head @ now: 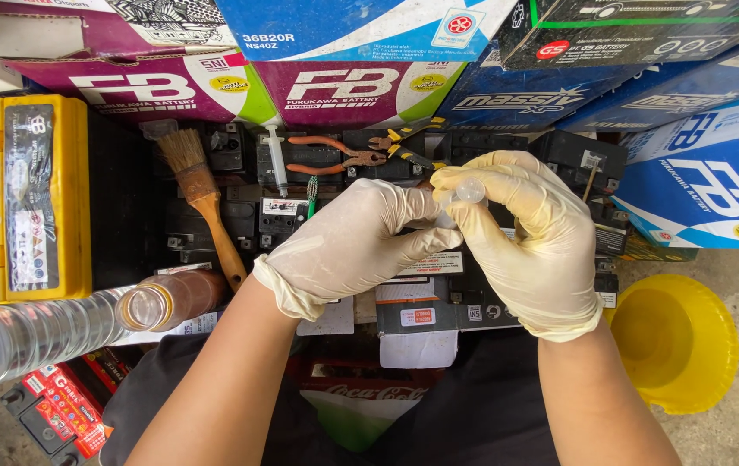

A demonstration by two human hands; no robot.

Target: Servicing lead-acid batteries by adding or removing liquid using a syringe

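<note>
Clear cap: a small see-through plastic piece (468, 192), pinched at the fingertips of the two gloved hands, held up above the dark battery tops at the middle of the view; what exactly it is cannot be told.
Yellow battery: a boxy yellow case (20, 197) at the far left, standing beside the dark ones.
Plastic bottle: a clear bottle (50, 326) lying on its side at lower left, mouth open and pointing right; it looks like it holds clear liquid, though how much is hard to tell.
Paintbrush: a worn wooden-handled brush (203, 197) laid bristles-up across the battery tops, probably parked within reach.
Syringe: a thin clear syringe (277, 159) resting upright in the picture, near the brush; contents not visible.
Left hand: the gloved left hand (354, 244) is curled nearly closed, thumb and forefinger meeting the clear piece from the left, seemingly steadying it.
Pliers: orange-handled pliers (333, 154) and yellow-handled cutters (411, 143) lie just behind the hands, on the batteries.
Batteries: a row of black battery tops (438, 293) under both hands, serving as the work surface.
Right hand: the gloved right hand (535, 235) is bent over, fingertips closed on the clear piece from above and right.
Yellow bowl: a round yellow plastic bowl (676, 341) on the concrete floor at right, nothing visible inside.
Cartons: stacked battery boxes (361, 60) along the back.
</note>
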